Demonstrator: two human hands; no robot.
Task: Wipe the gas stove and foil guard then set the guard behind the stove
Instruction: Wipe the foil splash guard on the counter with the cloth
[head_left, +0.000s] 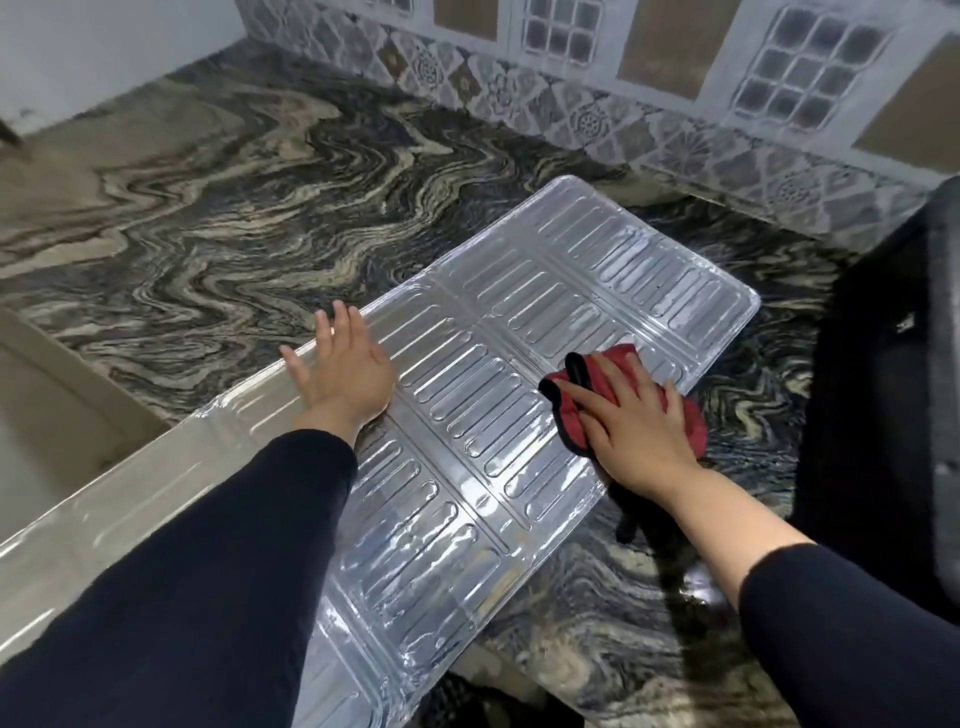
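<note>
The foil guard is laid flat and slantwise on the marbled bench, its ribbed face upward. It is steadied near its left edge by the left hand, set palm down with fingers spread. A red cloth is pressed onto its right edge beneath the right hand, fingers likewise spread and straight. The dark gas stove is seen just beside, at the right, and a patterned tiled wall behind.

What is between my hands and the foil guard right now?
Only the red cloth, pressed flat under the right hand at the right edge of the foil guard. The left hand rests straight on the guard, with nothing between.
</note>
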